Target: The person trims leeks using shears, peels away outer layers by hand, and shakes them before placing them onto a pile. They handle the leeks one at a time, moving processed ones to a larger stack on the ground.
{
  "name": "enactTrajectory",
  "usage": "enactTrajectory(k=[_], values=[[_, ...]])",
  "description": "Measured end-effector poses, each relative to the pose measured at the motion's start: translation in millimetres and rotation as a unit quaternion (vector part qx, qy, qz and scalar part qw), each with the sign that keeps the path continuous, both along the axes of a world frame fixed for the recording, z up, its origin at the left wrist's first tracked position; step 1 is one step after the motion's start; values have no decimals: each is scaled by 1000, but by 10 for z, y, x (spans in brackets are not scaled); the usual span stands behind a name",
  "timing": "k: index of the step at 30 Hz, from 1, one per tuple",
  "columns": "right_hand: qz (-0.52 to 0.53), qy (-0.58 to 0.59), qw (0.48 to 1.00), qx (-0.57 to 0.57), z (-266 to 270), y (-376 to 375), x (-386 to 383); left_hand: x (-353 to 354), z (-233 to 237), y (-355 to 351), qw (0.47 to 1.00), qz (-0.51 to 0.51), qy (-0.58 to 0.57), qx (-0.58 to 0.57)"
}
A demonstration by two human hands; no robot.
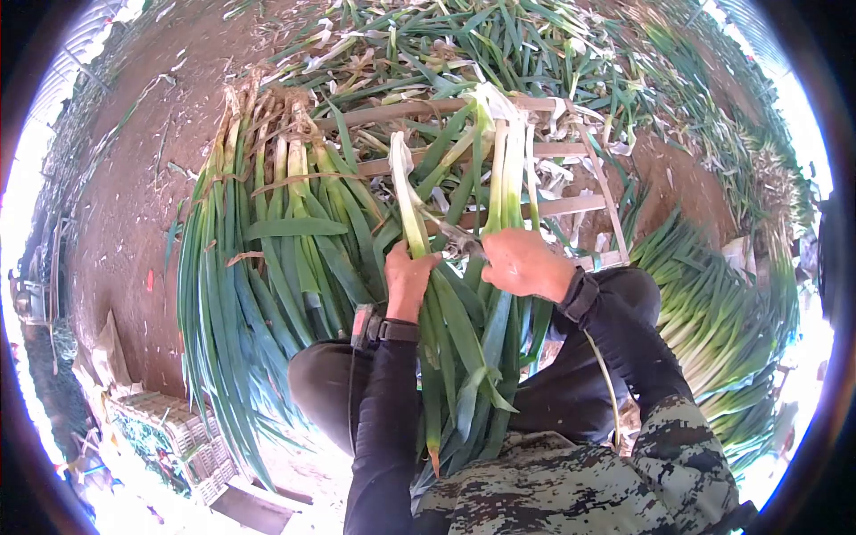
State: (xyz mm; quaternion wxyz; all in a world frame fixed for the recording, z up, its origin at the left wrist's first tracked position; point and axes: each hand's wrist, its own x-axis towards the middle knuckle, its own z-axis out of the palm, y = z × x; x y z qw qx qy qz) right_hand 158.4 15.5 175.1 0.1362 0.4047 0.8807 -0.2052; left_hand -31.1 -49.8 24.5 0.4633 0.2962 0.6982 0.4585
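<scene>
My left hand (410,281) is closed around a leek (410,214), its peeled white end pointing up and away and its green leaves hanging toward my lap. Just right of it, my right hand (526,263) is closed, knuckles up, at a thin greyish strip (459,239) that runs from the leek to my fingers; I cannot tell whether this is a torn outer leaf. Beyond my right hand, several leeks with pale clean stems (506,183) lean on a wooden frame (571,207), their leaves passing under my wrist.
Tied bundles of leeks (267,205) with dry roots stand on the left. A heap of leaves and peelings (499,45) covers the ground ahead. More leeks (722,321) lie in a row on the right. A pale crate (178,428) sits at the lower left.
</scene>
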Motion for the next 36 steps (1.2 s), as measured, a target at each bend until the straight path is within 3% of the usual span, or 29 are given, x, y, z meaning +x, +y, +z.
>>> enactTrajectory(k=[6,13,18,22,26,29,31,33,36], values=[[5,16,999,41,-92,-45,78,146,367,-90,990,-6,134,-42],[-19,17,994,106,-162,226,-318,171,367,-118,987,-23,153,-46],[-41,31,991,122,-430,572,-665,98,348,-129,995,-7,92,-32],[-51,23,991,124,-603,695,-822,41,189,-141,996,17,-78,33],[-57,11,995,85,-431,647,-682,-82,477,-174,972,24,-230,51],[-102,-8,990,94,-220,628,-232,-152,667,-187,927,15,-367,73],[-177,-5,976,123,-127,602,238,-108,1077,-225,912,2,-404,75],[-269,-37,957,104,-39,584,689,-75,1151,-171,909,-28,-411,66],[-340,-59,913,216,-444,609,1528,50,1216,-24,908,-47,-414,38]])
